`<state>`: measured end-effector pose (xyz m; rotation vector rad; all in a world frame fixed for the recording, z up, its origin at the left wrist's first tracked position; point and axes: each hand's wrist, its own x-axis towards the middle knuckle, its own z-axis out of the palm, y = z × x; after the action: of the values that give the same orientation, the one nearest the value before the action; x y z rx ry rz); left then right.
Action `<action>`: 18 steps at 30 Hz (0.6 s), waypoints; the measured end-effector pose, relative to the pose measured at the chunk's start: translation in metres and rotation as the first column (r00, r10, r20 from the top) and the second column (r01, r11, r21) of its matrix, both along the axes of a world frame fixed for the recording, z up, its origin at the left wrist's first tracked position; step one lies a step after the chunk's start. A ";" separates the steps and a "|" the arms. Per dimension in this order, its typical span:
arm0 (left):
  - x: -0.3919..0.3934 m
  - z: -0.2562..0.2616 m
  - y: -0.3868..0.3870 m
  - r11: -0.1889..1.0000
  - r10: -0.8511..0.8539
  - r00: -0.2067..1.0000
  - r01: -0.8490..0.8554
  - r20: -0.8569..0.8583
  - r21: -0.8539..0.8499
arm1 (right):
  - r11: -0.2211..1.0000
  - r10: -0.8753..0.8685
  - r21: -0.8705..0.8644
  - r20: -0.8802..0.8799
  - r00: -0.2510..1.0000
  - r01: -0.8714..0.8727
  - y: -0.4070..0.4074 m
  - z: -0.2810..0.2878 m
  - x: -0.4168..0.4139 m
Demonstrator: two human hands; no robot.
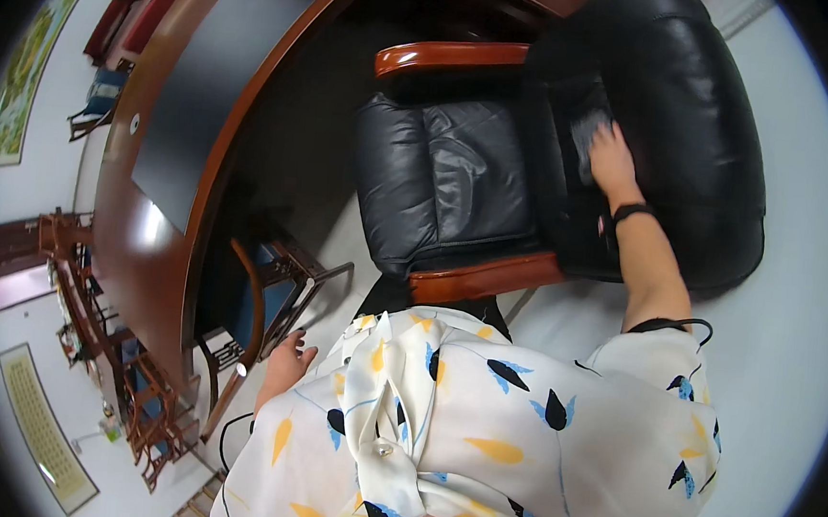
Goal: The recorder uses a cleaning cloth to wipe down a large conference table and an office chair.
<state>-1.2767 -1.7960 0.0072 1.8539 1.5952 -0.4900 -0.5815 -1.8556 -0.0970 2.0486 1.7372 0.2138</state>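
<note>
A black leather office chair (478, 169) with glossy wooden armrests stands before me. My right hand (612, 157) presses a grey cloth (587, 144) against the inner side of its backrest (689, 134); the hand is somewhat blurred. Creased leather covers the seat. Low on the left, beside my patterned shirt, my left hand (290, 358) hangs with fingers apart and nothing in it. It is near a wooden chair with a blue seat (256, 298), apart from the office chair.
A curved wooden desk (133, 253) with a dark top panel runs along the left. Beyond it are a red sofa (161, 7) and more wooden furniture (152, 406) by the wall. One wooden armrest (484, 278) lies close to my body.
</note>
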 end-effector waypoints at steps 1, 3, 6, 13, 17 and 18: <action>0.003 0.003 -0.002 1.000 0.000 1.000 0.000 0.000 -0.002 | 0.988 0.093 0.125 -0.038 0.995 -0.087 -0.040 -0.056 0.007; -0.011 0.006 -0.017 0.997 0.071 0.997 -0.070 -0.026 0.005 | 0.998 -0.038 -0.063 -0.236 0.971 0.023 -0.059 -0.084 -0.047; -0.016 0.019 -0.024 0.988 0.144 0.990 -0.144 -0.007 0.053 | 0.905 -0.256 -0.417 -0.375 0.891 0.085 -0.089 -0.100 -0.117; -0.039 0.028 0.013 0.801 0.179 0.939 -0.312 0.292 0.511 | 0.870 -0.492 -0.326 -0.625 0.605 0.370 -0.107 -0.083 -0.200; -0.094 0.013 0.031 0.740 0.090 0.995 -0.101 0.052 0.665 | 0.897 -0.384 -0.184 -0.773 0.505 0.401 -0.069 -0.048 -0.235; -0.106 0.007 0.033 0.789 0.075 0.997 -0.069 0.016 0.611 | 0.849 -0.489 -0.272 -0.731 0.477 0.454 -0.055 -0.041 -0.244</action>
<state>-1.3831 -1.7627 0.0140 2.2314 1.9827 0.0857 -0.8260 -1.9109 -0.1377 2.7107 1.4034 -1.0587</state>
